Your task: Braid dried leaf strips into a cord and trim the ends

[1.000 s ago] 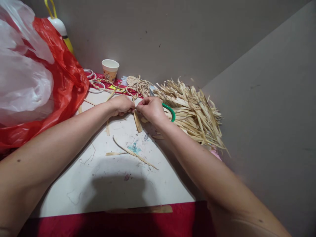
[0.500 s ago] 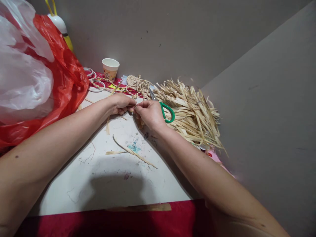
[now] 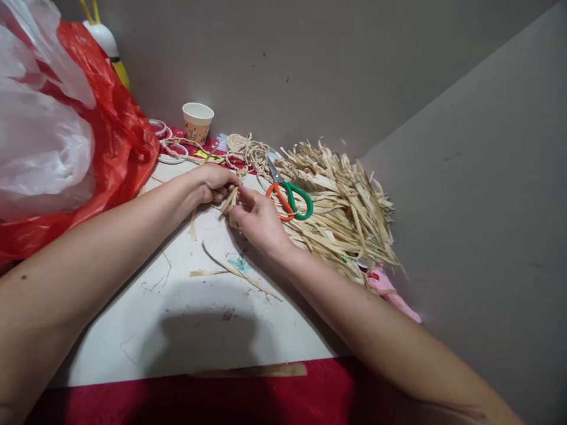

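Note:
Between my two hands is a pale dried-straw strip [image 3: 229, 199], its lower end slanting down to the left. My left hand [image 3: 215, 182] is closed, thumb and forefinger pinching the strip near its top. My right hand [image 3: 256, 213] meets it there, fingers curled round strands partly hidden under the palm. Just right of that hand, scissors [image 3: 290, 199] with one orange and one green handle lie on a large bundle of dried straw [image 3: 343, 203]. Behind the hands rests a braided straw cord [image 3: 253, 152], partly coiled.
A paper cup [image 3: 198, 123] stands near the wall, beside white rings [image 3: 173, 154]. Red and white plastic bags [image 3: 126, 139] bulge at the left, with a yellow-and-white bottle [image 3: 106, 41] behind. Loose straw pieces [image 3: 241, 274] lie on the white board [image 3: 133, 330]. Something pink [image 3: 394, 294] lies right.
My right hand has shifted slightly down and left, its fingers more spread over the strands. The straw strip and the scissors' orange handle now show.

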A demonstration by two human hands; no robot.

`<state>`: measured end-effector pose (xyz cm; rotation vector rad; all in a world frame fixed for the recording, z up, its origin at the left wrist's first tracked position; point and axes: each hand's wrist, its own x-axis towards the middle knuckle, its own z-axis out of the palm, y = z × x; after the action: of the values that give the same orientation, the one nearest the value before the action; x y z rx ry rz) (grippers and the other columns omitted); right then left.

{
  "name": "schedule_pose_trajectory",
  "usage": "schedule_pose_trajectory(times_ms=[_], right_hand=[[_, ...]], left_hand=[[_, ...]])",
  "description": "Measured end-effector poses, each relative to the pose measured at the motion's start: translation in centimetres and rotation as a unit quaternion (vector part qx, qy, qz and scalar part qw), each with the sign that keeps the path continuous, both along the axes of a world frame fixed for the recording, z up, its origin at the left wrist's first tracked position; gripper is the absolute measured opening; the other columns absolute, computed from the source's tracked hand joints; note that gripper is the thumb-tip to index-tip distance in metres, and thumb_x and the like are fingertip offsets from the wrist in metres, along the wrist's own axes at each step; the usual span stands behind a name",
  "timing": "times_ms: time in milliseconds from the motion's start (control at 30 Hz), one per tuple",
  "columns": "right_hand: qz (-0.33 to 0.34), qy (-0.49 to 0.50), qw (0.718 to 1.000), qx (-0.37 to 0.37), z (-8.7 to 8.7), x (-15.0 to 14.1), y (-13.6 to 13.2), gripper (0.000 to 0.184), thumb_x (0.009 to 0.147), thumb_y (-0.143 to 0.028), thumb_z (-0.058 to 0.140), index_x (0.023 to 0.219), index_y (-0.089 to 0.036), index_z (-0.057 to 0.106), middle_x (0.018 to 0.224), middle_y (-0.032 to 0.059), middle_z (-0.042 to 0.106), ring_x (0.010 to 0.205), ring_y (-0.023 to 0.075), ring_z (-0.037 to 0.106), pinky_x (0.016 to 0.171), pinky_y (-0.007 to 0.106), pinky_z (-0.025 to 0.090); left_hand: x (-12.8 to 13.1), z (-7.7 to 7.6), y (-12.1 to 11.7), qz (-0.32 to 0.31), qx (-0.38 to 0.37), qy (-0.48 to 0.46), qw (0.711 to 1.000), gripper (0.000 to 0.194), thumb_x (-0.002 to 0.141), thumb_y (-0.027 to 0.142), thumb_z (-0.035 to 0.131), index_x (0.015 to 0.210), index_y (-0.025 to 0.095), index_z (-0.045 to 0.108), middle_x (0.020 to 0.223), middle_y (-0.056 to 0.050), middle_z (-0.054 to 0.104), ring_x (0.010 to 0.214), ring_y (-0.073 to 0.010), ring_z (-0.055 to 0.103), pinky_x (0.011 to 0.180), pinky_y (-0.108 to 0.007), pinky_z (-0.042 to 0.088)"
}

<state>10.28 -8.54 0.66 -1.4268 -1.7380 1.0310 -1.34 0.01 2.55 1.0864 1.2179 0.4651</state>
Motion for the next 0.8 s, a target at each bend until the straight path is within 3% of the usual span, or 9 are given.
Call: schedule_pose_trajectory(times_ms=[100,200,333,400,467,633,800], right_hand=[[0.047,0.007,0.999,-0.002,1.3,0.1,-1.8,0.023,0.077,-0.021,0.051,0.096,-0.016,0.061,0.087,0.0027,0.064,0.077,0.0146,0.058,0.066,0.022,0.045],[0.101,-0.013,0.994,-0.043,3.7,0.9,-2.7,0.016,0.074,-0.024,0.06,0.088,-0.016,0.065,0.078,0.0022,0.064,0.076,0.0161,0.06,0.065,0.024,0.047],[-0.026,0.017,0.999,-0.024,6.0,2.5,-1.0,0.012,0.08,-0.025,0.059,0.085,-0.015,0.064,0.075,0.0037,0.064,0.066,0.0129,0.061,0.055,0.021,0.045],[-0.095,0.045,0.994,-0.021,5.8,3.2,0.8,0.01,0.082,-0.024,0.058,0.087,-0.016,0.061,0.079,0.004,0.064,0.058,0.01,0.059,0.046,0.018,0.041],[-0.116,0.064,0.989,-0.069,4.9,3.5,2.7,0.009,0.083,-0.023,0.058,0.089,-0.016,0.059,0.08,0.0038,0.065,0.048,0.0073,0.053,0.038,0.017,0.033],[0.005,0.128,0.959,-0.253,2.8,2.9,5.4,0.015,0.088,-0.028,0.054,0.079,-0.016,0.055,0.057,-0.0003,0.057,0.034,0.0037,0.033,0.032,0.017,0.019],[0.032,0.143,0.935,-0.323,2.6,2.6,5.7,0.031,0.09,-0.038,0.054,0.068,-0.017,0.047,0.043,-0.0098,0.028,0.033,0.0026,0.017,0.032,0.015,0.012]], left_hand=[[0.0,0.1,-0.1,0.011,-0.009,0.001,1.0,0.011,0.067,0.017,0.068,0.069,0.015,0.057,0.04,0.003,0.046,0.034,-0.0061,0.037,0.035,-0.019,0.027],[-0.2,0.2,-0.2,0.034,-0.02,-0.01,0.999,0.009,0.069,0.011,0.064,0.067,0.014,0.055,0.043,0.002,0.05,0.038,-0.0066,0.043,0.039,-0.018,0.033],[-0.4,0.4,-0.3,0.033,-0.031,-0.029,0.999,0.012,0.071,0.006,0.057,0.062,0.013,0.053,0.044,0.001,0.05,0.041,-0.0072,0.047,0.042,-0.018,0.036],[-0.5,0.5,-0.3,0.025,-0.037,-0.033,0.998,0.015,0.073,0.005,0.056,0.061,0.013,0.052,0.046,0.001,0.051,0.042,-0.0068,0.047,0.042,-0.017,0.035],[-0.5,0.6,-0.3,0.021,-0.037,-0.03,0.999,0.016,0.073,0.004,0.056,0.061,0.014,0.053,0.047,0.0,0.052,0.042,-0.0063,0.047,0.042,-0.016,0.034],[-0.5,0.9,-0.5,0.018,-0.021,-0.005,1.0,0.015,0.072,0.006,0.059,0.061,0.015,0.054,0.051,0.0,0.057,0.041,-0.0058,0.046,0.041,-0.016,0.033],[-0.6,1.0,-0.7,-0.013,-0.02,-0.003,1.0,0.022,0.076,0.009,0.057,0.055,0.014,0.052,0.051,0.001,0.055,0.038,-0.0032,0.038,0.038,-0.016,0.023]])
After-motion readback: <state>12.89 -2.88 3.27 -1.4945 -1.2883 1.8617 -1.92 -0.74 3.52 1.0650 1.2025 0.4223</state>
